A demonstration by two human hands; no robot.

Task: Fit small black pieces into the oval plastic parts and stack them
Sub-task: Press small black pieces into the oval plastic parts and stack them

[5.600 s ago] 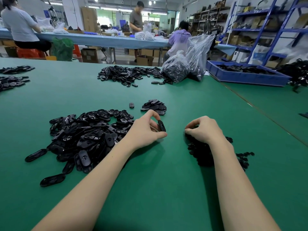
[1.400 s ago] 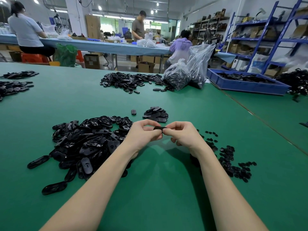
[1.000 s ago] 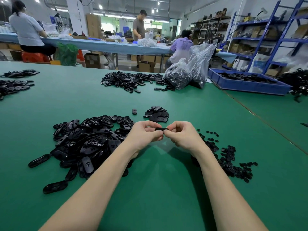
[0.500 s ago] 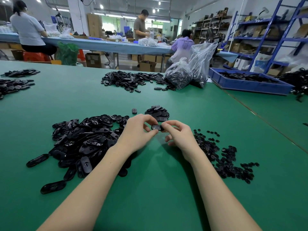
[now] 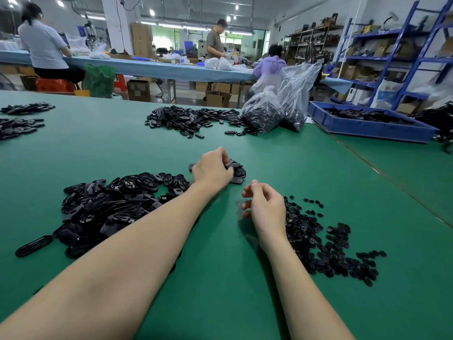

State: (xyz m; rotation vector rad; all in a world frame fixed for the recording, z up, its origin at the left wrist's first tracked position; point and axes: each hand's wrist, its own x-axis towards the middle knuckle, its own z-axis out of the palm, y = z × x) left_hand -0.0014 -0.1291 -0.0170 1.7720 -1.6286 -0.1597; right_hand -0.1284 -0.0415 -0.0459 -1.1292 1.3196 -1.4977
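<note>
My left hand point(image 5: 211, 168) reaches forward over the small stack of finished oval parts point(image 5: 238, 172) and its fingers pinch one oval part point(image 5: 232, 165) lying on top of that stack. My right hand point(image 5: 265, 206) hovers nearer to me, fingers loosely curled and apart, holding nothing. A big heap of black oval plastic parts point(image 5: 107, 204) lies to the left, partly hidden under my left forearm. A spread of small black pieces point(image 5: 326, 241) lies to the right, just past my right hand.
The green table point(image 5: 220, 290) holds another pile of oval parts point(image 5: 186, 120) at the back, two clear bags of parts point(image 5: 277, 111), a blue tray point(image 5: 367, 125) at the right and smaller piles point(image 5: 17, 119) far left. People work at a distant table.
Both hands were together at the centre pressing a piece into one oval part. My left hand has carried that part forward onto the small stack; my right hand has let go and drawn back.
</note>
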